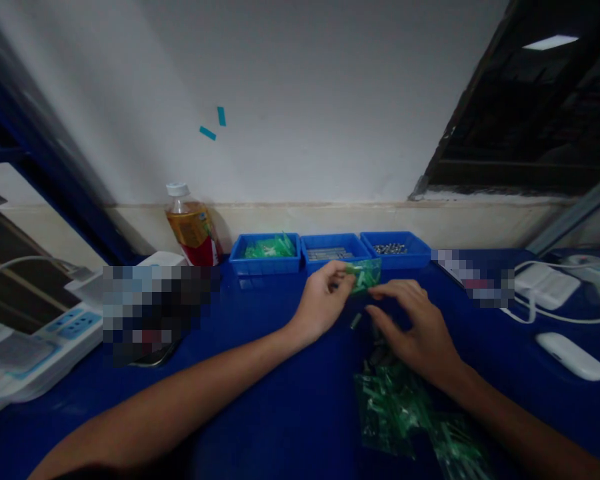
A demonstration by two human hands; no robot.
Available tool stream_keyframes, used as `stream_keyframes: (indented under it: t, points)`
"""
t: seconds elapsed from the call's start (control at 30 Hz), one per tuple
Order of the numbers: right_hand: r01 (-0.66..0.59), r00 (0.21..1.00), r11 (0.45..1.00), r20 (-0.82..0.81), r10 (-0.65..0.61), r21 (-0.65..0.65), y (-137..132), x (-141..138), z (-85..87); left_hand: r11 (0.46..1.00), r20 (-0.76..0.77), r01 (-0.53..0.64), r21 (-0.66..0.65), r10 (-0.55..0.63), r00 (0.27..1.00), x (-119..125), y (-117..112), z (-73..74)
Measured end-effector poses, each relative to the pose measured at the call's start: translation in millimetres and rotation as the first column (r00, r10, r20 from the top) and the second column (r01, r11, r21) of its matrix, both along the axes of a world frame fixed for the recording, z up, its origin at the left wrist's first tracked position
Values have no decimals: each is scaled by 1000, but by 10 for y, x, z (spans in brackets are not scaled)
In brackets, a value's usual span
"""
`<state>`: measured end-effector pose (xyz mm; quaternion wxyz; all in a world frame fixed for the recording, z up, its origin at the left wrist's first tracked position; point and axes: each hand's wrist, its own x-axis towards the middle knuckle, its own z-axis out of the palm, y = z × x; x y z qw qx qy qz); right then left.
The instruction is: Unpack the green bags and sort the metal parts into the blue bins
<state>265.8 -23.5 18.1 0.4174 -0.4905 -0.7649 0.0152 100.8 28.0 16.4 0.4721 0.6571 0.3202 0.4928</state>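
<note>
My left hand [324,300] pinches a small clear bag of green parts [364,274] just above the blue table [260,387], in front of the middle blue tray [330,253]. My right hand [414,327] lies palm down beside it, fingers curled toward a small dark part [355,321] on the table. Whether those fingers hold anything is hidden. More small bags of green parts [395,407] lie in a heap under my right wrist.
Three blue trays stand along the wall: green parts in the left tray [266,250], metal pieces in the right tray [395,248]. A drink bottle [193,230] stands left of them. A white device [25,347] sits far left, white cables and a charger [550,283] far right.
</note>
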Motion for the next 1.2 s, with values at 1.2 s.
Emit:
stream_keyframes:
  t: [1.2]
  points:
    - [-192,698,803,-654,-293,-565,-65,-87,-39,844,-337,71,531,134,932,-136,-77,-157]
